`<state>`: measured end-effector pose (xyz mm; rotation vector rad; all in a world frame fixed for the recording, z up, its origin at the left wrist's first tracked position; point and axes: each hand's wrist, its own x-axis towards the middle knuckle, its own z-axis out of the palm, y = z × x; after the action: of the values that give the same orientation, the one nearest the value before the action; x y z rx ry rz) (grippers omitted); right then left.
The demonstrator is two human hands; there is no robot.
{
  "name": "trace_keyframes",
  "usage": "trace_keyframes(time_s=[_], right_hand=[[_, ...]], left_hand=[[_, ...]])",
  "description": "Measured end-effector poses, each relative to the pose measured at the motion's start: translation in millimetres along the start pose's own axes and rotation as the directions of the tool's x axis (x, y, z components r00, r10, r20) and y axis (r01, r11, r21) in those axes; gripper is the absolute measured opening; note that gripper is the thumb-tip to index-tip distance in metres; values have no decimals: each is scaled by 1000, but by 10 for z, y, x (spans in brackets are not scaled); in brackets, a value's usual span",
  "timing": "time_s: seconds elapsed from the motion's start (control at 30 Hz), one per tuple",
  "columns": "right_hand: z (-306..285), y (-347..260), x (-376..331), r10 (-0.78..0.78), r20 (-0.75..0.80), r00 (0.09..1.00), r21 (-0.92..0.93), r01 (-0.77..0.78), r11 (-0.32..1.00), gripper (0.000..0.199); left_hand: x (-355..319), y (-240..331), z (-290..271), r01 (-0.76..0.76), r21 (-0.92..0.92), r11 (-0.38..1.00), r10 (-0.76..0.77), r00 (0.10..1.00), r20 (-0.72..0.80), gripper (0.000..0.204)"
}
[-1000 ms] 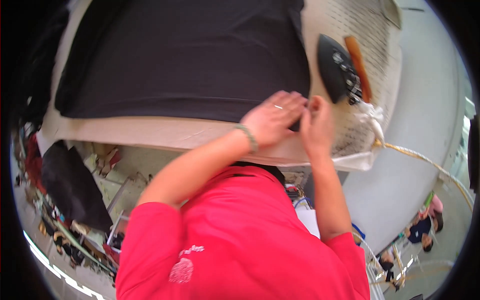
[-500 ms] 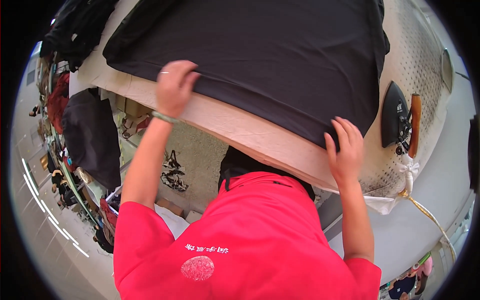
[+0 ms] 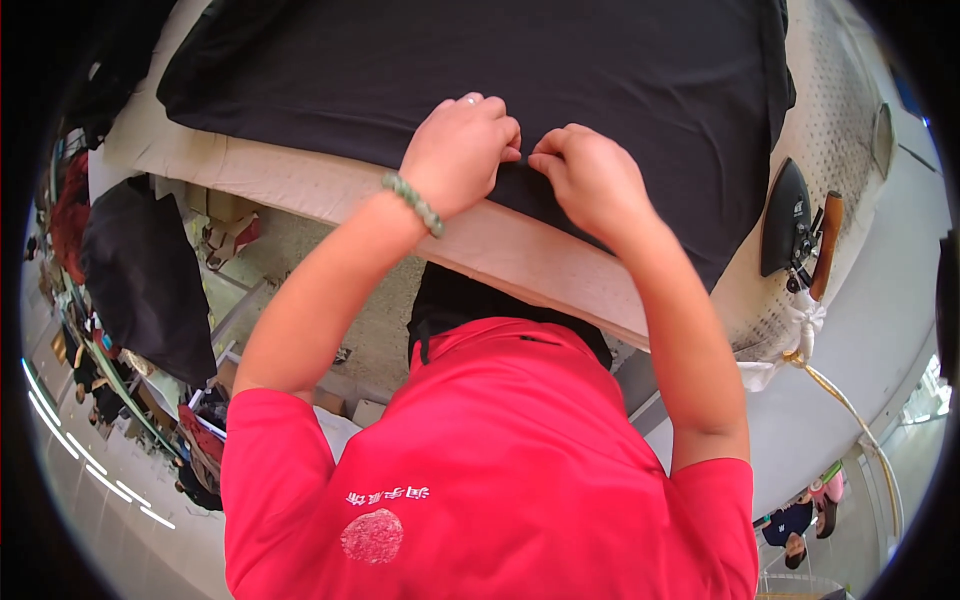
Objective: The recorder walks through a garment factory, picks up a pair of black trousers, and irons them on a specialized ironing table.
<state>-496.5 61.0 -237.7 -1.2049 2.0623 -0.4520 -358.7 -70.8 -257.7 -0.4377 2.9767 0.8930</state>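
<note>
Black cotton garment (image 3: 520, 70) on the padded beige bench (image 3: 300, 185): both hands, left (image 3: 462, 150) and right (image 3: 590, 175), moved from its far edges to pinch its near hem together.

Both hands (image 3: 530, 165) pinching black garment (image 3: 560, 70)

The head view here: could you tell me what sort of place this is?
Probably a garment pressing station in a clothing workshop: a black garment lies spread on a padded ironing table, an iron rests at its end, and clothes hang nearby.
</note>
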Motion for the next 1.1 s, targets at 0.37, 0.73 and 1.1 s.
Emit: trace_keyframes(time_s=[0.37,0.73,1.1], right_hand=[[-207,1297,-1710,-64,-430,900,-285,-69,956,33],[-1733,1932,-1574,86,-706,703,-391,-489,780,43],[-2268,2412,-1506,620,-135,773,372,-540,755,24]], left_hand=[[-828,358,179,-267,-195,944,281,959,48,37],[379,1780,1340,-492,-23,870,484,845,225,79],[250,1406,961,-72,38,997,77,985,-152,69]])
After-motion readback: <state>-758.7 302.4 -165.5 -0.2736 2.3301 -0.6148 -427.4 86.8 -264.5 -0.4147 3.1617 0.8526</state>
